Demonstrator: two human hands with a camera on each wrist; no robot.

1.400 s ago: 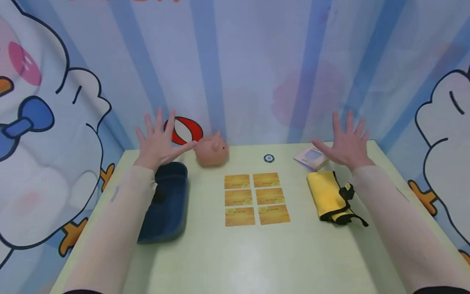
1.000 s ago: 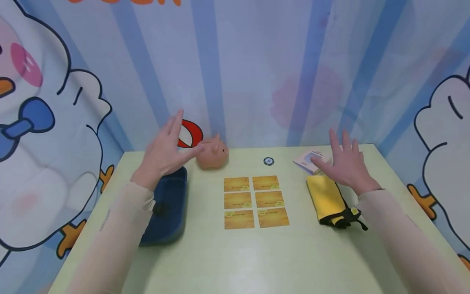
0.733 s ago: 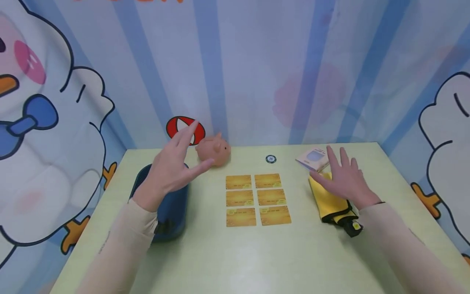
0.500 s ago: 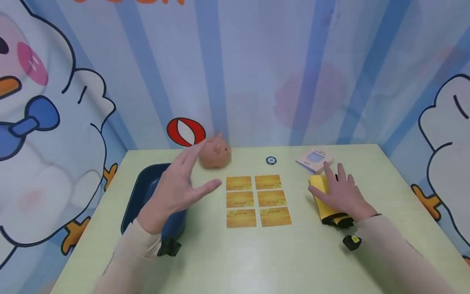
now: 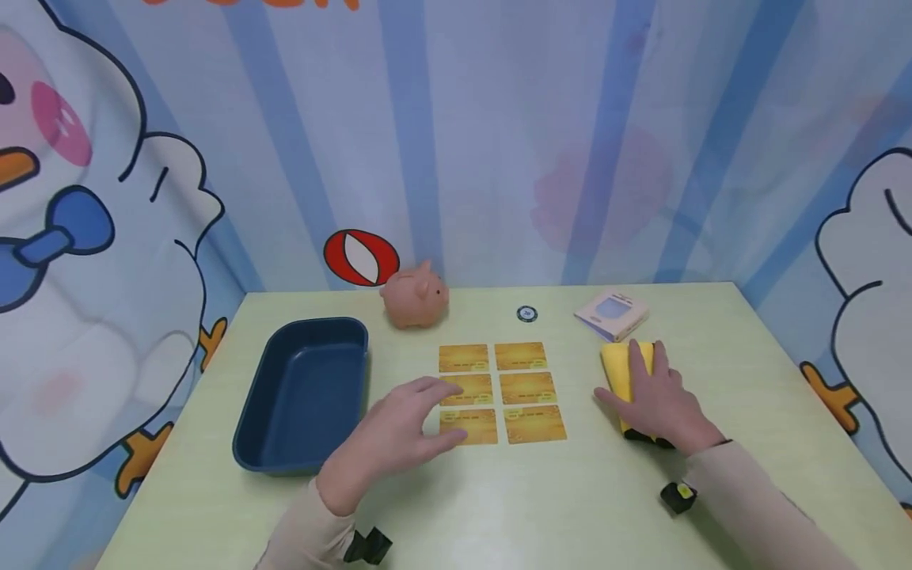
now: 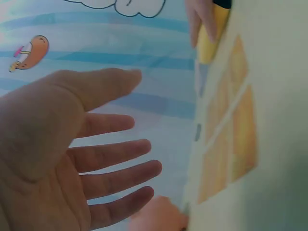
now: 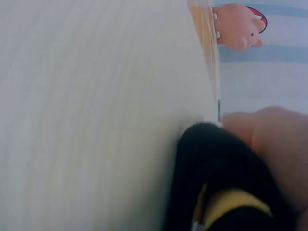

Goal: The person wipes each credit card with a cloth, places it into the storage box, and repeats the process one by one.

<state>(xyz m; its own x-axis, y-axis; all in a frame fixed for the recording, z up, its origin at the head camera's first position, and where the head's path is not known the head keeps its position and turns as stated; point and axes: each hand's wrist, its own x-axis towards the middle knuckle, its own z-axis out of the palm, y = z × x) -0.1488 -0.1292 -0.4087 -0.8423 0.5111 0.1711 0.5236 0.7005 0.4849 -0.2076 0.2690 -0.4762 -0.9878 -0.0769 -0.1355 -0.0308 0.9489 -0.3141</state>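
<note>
Plainly, the head view shows the yellow pouch (image 5: 614, 368) lying on the right side of the table (image 5: 499, 507) under the right hand (image 5: 663, 400), whose fingers lie nearly straight along it; the thumb stands off to the pouch's left, so nothing looks pinched. The soft fabric could bunch or slide if pressed at an angle, and a forward shove might nudge the pale box (image 5: 614, 313) just behind it. The left hand (image 5: 392, 439) holds nothing, thumb and fingers loosely apart, and overlaps the two nearer left-hand gold cards (image 5: 527, 388); if it dropped and swept, the neat block of six could skew – flat cards offer little edge to catch. The blue tray (image 5: 299, 404) sits just left of that forearm; a backward swing might knock its rim.

From the left wrist, the left palm shows bare with its fingers spread; a gap appears between it and the cards, which blur, so contact seems unlikely; the right hand's fingers reach down beside the pouch.

In the right wrist view, the pouch's black trim fills the lower part, blurred, with part of the hand beside it; the fingertips are hidden – whether they have any purchase I cannot tell, and a lift with a weak hold could let it slip.
</note>
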